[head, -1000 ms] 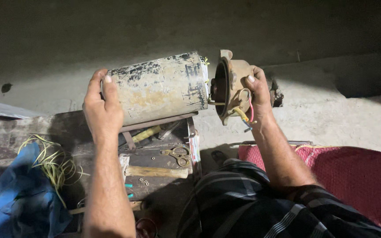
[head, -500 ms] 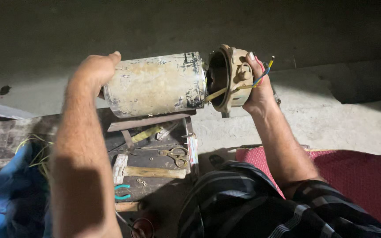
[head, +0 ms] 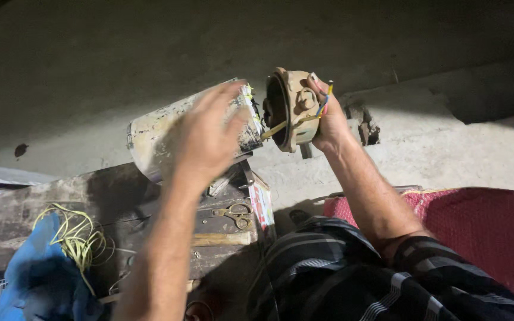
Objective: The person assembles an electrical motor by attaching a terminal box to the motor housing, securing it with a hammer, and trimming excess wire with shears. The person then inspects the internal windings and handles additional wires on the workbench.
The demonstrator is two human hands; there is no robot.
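A dirty whitish cylindrical motor housing (head: pixel 150 139) lies tilted over the edge of a dark wooden box (head: pixel 43 202). My left hand (head: pixel 209 134) is over its right half, fingers spread and blurred, palm against the shell without wrapping it. My right hand (head: pixel 330 119) grips a tan metal end cap (head: pixel 290 110) held just off the housing's right end. Thin blue, yellow and red wires (head: pixel 325 101) run across the cap and under my fingers. A yellowish sleeve (head: pixel 273 129) bridges the gap between cap and housing.
On the box lie brass-coloured scissors (head: pixel 237 214) and a wooden handle (head: pixel 221 239). A tangle of yellow wire (head: pixel 78 238) and blue cloth (head: pixel 31 279) sit at lower left. A red mat (head: pixel 477 226) is at right. The concrete floor has a broken hole (head: pixel 367 128).
My left hand has come off its grip at the housing's left end and moved right across the shell, fingers now spread. The housing tilted, left end lower. My right hand kept the end cap.
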